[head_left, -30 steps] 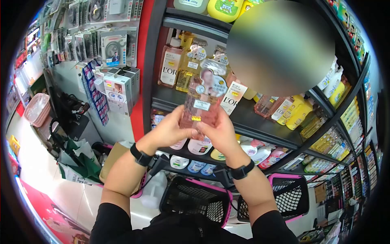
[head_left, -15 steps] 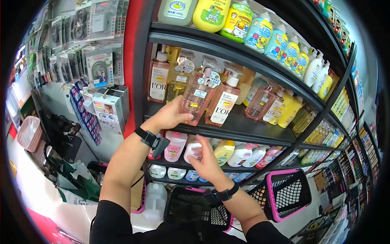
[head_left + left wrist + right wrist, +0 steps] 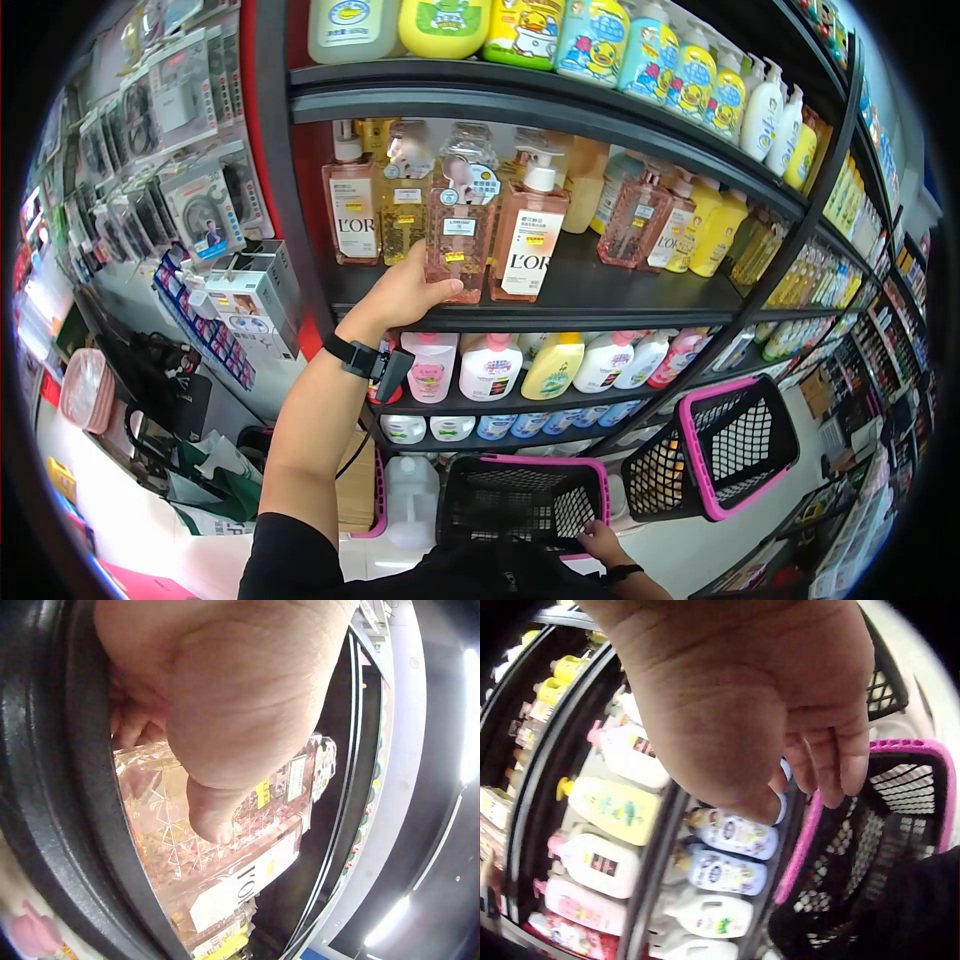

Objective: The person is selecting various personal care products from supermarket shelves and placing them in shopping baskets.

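Observation:
My left hand [image 3: 398,292] grips the lower part of a clear pink bottle [image 3: 458,235], thumb across its front and fingers behind the left side. The bottle stands upright at the front of a black shelf [image 3: 620,290] and carries a round picture tag and a yellow price sticker. Right beside it is a pink pump bottle [image 3: 528,235] with a white label; a yellow bottle [image 3: 403,220] stands at its left. In the left wrist view the thumb [image 3: 214,814] lies on the patterned pink plastic. Low down, my right hand [image 3: 602,545] hangs loosely curled near a black basket [image 3: 530,462], holding nothing.
Colourful children's wash bottles [image 3: 590,40] fill the shelf above, and lotion bottles [image 3: 490,368] line the one below. A second pink-rimmed basket [image 3: 690,450] and a clear jug [image 3: 411,500] stand on the floor. Packaged cables [image 3: 200,205] hang at the left.
The pink bottle went from both hands, held out before the shelf, to standing upright on it in the left hand. The right hand let go and dropped toward the basket. The view swung right.

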Demonstrator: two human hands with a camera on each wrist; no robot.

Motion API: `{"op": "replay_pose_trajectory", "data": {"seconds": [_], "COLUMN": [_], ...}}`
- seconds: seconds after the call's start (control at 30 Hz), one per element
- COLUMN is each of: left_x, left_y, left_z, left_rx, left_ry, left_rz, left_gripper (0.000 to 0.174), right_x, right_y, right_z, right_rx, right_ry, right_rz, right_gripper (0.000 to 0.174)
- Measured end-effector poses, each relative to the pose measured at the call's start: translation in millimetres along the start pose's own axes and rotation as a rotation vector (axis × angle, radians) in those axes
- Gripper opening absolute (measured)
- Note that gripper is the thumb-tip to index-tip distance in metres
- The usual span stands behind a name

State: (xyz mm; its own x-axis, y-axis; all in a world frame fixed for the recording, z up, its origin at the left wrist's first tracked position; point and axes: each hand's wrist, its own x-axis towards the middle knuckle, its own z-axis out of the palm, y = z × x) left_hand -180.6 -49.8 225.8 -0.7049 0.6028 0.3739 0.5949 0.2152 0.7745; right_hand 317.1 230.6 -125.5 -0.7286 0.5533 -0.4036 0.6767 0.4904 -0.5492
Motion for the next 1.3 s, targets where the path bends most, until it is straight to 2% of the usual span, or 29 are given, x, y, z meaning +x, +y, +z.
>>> {"op": "replay_pose_trajectory", "data": {"seconds": [0.07, 0.17, 0.2, 0.23, 0.3, 0.33, 0.4, 0.47, 0.57, 0.63, 0.7, 0.77, 0.83, 0.9, 0.93, 0.97, 1.0, 1.03, 1.07, 1.1, 1.13, 1.2, 1.23, 1.27, 1.3], "left_x": [0.0, 8.8, 10.0, 10.1, 8.8, 7.7, 7.5, 5.6, 5.9, 6.1, 4.7, 1.4, 4.3, -0.9, 2.4, 2.3, 2.9, 1.9, 1.0, -6.9, -18.1, -40.3, -56.5, -78.3, -100.1], "left_y": [6.2, -14.6, -18.0, -19.5, -11.1, -6.1, 0.1, 2.9, 4.4, 1.4, 3.2, 14.8, -1.7, 17.4, 9.3, -1.4, -11.4, -18.9, -23.7, -16.2, -9.3, -4.8, -23.2, -12.8, -26.4], "left_z": [0.6, 7.8, 9.3, 9.4, 9.1, 8.9, 8.9, 8.6, 11.5, 12.7, 11.9, 8.7, 13.3, 12.6, 9.4, 5.6, 0.3, -0.9, 0.2, 8.0, 19.2, 37.0, 48.0, 72.6, 93.5], "left_rx": [0.030, 0.048, 0.032, 0.016, 0.048, 0.064, 0.138, 0.192, 0.187, 0.113, 0.157, 0.208, 0.144, 0.287, 0.284, 0.260, 0.239, 0.240, 0.269, 0.269, 0.458, 0.592, 0.544, 0.566, 0.589], "left_ry": [0.001, 0.022, 0.024, 0.027, 0.024, 0.023, 0.037, 0.047, 0.062, 0.063, 0.078, 0.031, 0.096, 0.087, 0.080, 0.070, 0.058, 0.058, 0.082, 0.155, 0.319, 0.435, 0.553, 0.642, 0.719], "left_rz": [0.017, 0.051, 0.066, 0.080, 0.059, 0.048, 0.018, -0.008, -0.016, 0.003, 0.031, -0.043, 0.062, -0.055, -0.035, -0.003, 0.024, 0.039, 0.054, 0.033, 0.089, 0.170, 0.204, 0.176, 0.219], "left_gripper": [0.068, 0.068, 0.069, 0.069, 0.071, 0.072, 0.073, 0.073, 0.071, 0.070, 0.066, 0.062, 0.052, 0.043, 0.042, 0.040, 0.039, 0.038, 0.037, 0.053, 0.062, 0.062, 0.061, 0.060, 0.058], "right_x": [-6.2, -5.3, -1.8, -4.9, -8.1, -21.2, -27.6, -30.7, -30.3, -26.0, -26.7, -27.2, -30.0, -29.1, -37.4, -43.9, -31.0, -35.6, -30.2, -19.7, -17.6, -21.1, -20.3, -21.8, -23.4], "right_y": [26.2, 104.8, 140.0, 151.1, 160.1, 149.8, 154.4, 158.9, 176.3, 190.1, 173.5, 170.9, 172.1, 163.5, 146.5, 117.7, 142.2, 135.7, 138.7, 140.6, 117.6, 78.3, 70.1, 55.2, 44.7], "right_z": [12.9, 59.2, 78.6, 80.5, 80.8, 71.4, 61.9, 63.1, 68.2, 81.8, 75.7, 77.2, 84.1, 80.8, 70.1, 50.4, 62.3, 55.4, 51.3, 43.0, 12.0, -53.8, -78.8, -116.2, -159.3], "right_rx": [-0.151, -0.027, -0.054, -0.034, 0.002, 0.114, -0.142, -0.024, -0.112, -0.047, 0.122, 0.020, 0.035, -0.186, -0.115, -0.198, -0.131, -0.083, 0.002, 0.080, 0.075, 0.133, 0.197, 0.213, 0.228], "right_ry": [-0.165, -0.207, -0.175, -0.277, -0.480, -0.488, -0.590, -0.594, -0.605, -0.511, -0.481, -0.470, -0.412, -0.464, -0.393, -0.365, -0.399, -0.219, -0.206, -0.194, -0.197, -0.174, -0.150, -0.153, -0.156], "right_rz": [0.107, 0.179, 0.138, 0.216, 0.368, 0.499, 0.160, 0.509, 0.342, 0.398, 0.526, 0.305, 0.343, 0.203, 0.236, 0.210, 0.204, 0.121, 0.116, 0.101, 0.046, -0.052, -0.090, -0.173, -0.253], "right_gripper": [0.049, 0.050, 0.046, 0.040, 0.028, 0.026, 0.027, 0.029, 0.029, 0.039, 0.030, 0.031, 0.031, 0.042, 0.048, 0.053, 0.057, 0.042, 0.041, 0.040, 0.041, 0.042, 0.042, 0.039, 0.037]}}
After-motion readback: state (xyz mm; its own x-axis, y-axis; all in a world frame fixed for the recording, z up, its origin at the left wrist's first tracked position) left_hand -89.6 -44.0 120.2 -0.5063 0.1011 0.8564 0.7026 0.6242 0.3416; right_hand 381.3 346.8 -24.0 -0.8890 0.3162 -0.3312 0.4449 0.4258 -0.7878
